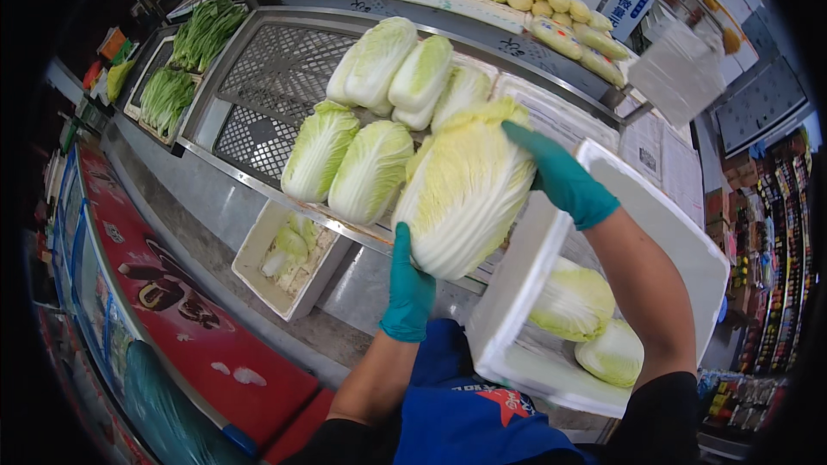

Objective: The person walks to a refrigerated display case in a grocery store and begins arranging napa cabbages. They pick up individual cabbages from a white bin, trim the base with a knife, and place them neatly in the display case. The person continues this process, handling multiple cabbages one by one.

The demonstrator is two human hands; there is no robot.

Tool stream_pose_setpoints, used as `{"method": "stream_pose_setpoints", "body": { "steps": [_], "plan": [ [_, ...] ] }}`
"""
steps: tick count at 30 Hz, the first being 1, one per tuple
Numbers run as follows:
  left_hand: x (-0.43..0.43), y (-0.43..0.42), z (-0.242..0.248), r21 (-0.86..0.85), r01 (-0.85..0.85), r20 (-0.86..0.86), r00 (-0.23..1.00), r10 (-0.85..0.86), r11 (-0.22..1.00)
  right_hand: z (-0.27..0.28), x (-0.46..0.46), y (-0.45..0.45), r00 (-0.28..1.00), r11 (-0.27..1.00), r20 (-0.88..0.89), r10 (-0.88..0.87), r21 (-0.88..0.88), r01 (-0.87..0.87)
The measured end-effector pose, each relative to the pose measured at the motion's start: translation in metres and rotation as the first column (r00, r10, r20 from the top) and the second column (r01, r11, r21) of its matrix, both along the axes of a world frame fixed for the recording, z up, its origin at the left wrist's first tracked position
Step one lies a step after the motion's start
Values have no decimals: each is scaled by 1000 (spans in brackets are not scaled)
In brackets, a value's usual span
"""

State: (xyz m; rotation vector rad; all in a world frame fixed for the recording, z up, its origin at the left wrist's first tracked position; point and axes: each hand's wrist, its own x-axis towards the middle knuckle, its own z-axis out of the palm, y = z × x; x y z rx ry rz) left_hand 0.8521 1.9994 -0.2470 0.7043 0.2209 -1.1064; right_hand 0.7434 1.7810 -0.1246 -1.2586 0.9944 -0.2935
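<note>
Both my hands wear green gloves and hold one large napa cabbage (468,187) between them, over the front edge of a metal display stand. My left hand (410,290) grips its white base from below. My right hand (562,171) is on its leafy upper right side, with part of the fingers hidden behind it. Just left of it, two napa cabbages (371,171) lie side by side on the stand, and several more (381,64) are piled behind them. At my right, a white foam box (652,206) holds more cabbages (574,303).
Below the stand's front edge, a foam box (323,281) holds loose leaves. Black plastic grates (284,68) cover the stand's left part. Leafy greens (207,32) lie farther left. A red freezer case (213,361) runs along the lower left. Wrapped pale vegetables (555,39) sit on the back ledge.
</note>
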Motion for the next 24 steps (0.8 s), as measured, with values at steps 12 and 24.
{"method": "stream_pose_setpoints", "body": {
  "steps": [12, 24],
  "plan": [
    [72, -30, -146, 207, 159, -290, 952, -95, 965, -186, 114, -49, 938, 970, -342, -59, 203, 135],
    [77, -35, -180, 229, 151, -150, 982, -118, 962, -257, 115, -73, 962, 980, -270, -39, 180, 90]
  ]
}}
